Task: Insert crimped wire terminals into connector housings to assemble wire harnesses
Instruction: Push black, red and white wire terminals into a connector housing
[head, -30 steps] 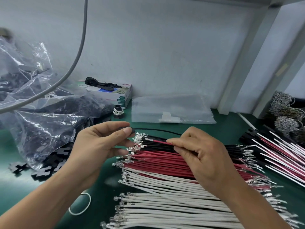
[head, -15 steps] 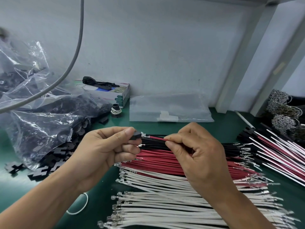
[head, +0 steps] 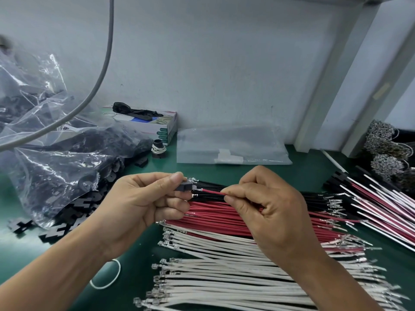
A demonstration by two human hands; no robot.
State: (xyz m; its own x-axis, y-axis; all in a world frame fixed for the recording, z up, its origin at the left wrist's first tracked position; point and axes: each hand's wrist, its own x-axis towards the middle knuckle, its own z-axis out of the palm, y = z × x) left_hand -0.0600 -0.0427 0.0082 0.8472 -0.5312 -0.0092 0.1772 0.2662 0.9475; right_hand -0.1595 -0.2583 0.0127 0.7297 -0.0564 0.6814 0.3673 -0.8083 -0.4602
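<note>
My left hand (head: 143, 205) pinches a small black connector housing (head: 184, 187) between thumb and fingers. My right hand (head: 267, 209) pinches a red wire (head: 213, 192) just to the right of it. The wire's metal terminal (head: 197, 189) sits at the housing's opening. Below the hands lie rows of loose crimped wires on the green mat: black wires (head: 314, 197), red wires (head: 215, 218) and white wires (head: 224, 281).
A clear bag of black housings (head: 67, 167) spills onto the mat at left, with loose housings (head: 24, 225) near it. A flat plastic bag (head: 231, 147) and a box (head: 155, 124) stand at the back wall. Finished harnesses (head: 377, 198) lie at right. A rubber band (head: 112, 279) lies near my left forearm.
My right hand has brought the red wire leftward, so its terminal now meets the housing in my left hand. Both hands have risen slightly above the wire rows.
</note>
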